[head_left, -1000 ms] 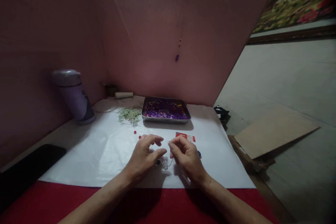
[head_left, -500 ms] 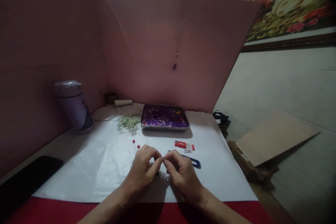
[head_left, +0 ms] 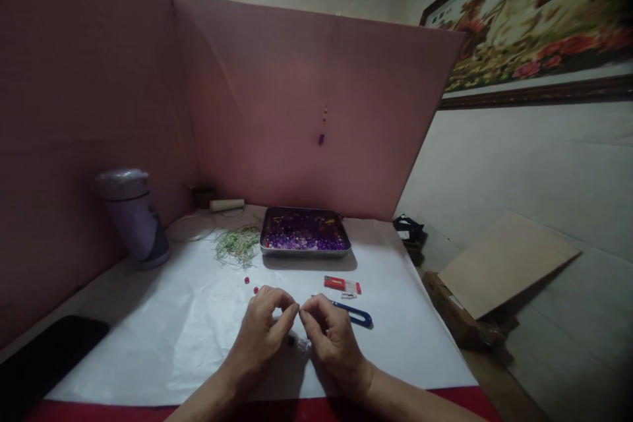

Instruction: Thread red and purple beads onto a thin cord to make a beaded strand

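My left hand [head_left: 262, 328] and my right hand [head_left: 333, 336] meet fingertip to fingertip above the white sheet [head_left: 198, 336]. Each pinches thumb against forefinger; anything between them is too small to make out. Below the hands lies a small clear, crinkled thing [head_left: 303, 344], with a small dark round thing [head_left: 291, 341] beside it. Just beyond my left hand are two red beads [head_left: 246, 280]. Right of my right hand lies a blue-handled tool [head_left: 359, 315], partly hidden by that hand. A red packet [head_left: 335, 283] sits behind it.
A metal tray [head_left: 305, 253] of purple beads stands at the back, with tangled green threads [head_left: 237, 245] to its left. A purple bottle [head_left: 133, 221] and a black object [head_left: 54, 349] are at the left. A beaded strand [head_left: 321, 138] hangs before the pink panel.
The view has tilted up slightly, so the table things appear lower and a little further left. My fingertips remain together, with both hands in nearly the same pose.
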A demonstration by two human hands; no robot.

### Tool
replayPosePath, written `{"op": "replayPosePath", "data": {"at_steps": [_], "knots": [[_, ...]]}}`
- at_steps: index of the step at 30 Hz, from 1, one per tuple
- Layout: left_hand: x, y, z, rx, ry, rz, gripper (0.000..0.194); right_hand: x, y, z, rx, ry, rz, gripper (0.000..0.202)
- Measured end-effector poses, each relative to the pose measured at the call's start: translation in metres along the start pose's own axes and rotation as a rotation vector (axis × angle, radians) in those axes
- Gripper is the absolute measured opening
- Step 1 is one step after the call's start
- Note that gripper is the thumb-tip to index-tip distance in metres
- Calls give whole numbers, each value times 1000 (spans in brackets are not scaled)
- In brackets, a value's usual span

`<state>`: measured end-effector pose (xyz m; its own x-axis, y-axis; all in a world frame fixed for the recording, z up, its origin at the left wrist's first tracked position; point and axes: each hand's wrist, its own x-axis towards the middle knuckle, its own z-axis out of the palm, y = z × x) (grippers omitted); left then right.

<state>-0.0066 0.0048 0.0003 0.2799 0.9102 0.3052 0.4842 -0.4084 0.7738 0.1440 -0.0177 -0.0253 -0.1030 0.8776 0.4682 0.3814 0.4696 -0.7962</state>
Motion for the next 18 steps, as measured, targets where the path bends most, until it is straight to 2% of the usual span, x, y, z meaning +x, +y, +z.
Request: {"op": "replayPosePath", "data": {"at_steps": [3, 7, 9, 18], "knots": [[3, -1, -4, -61, 50, -29, 24, -1, 0, 1, 5, -1, 3, 17], [8, -5, -10, -64, 223, -70, 26, -3, 2, -1, 38, 36, 21, 17], [10, -10, -11, -36, 264, -92, 25, -4, 2, -2, 63, 47, 29, 17], [10, -22, -9, 107, 275, -129, 25, -3, -1, -2, 95, 15, 2, 18]]}}
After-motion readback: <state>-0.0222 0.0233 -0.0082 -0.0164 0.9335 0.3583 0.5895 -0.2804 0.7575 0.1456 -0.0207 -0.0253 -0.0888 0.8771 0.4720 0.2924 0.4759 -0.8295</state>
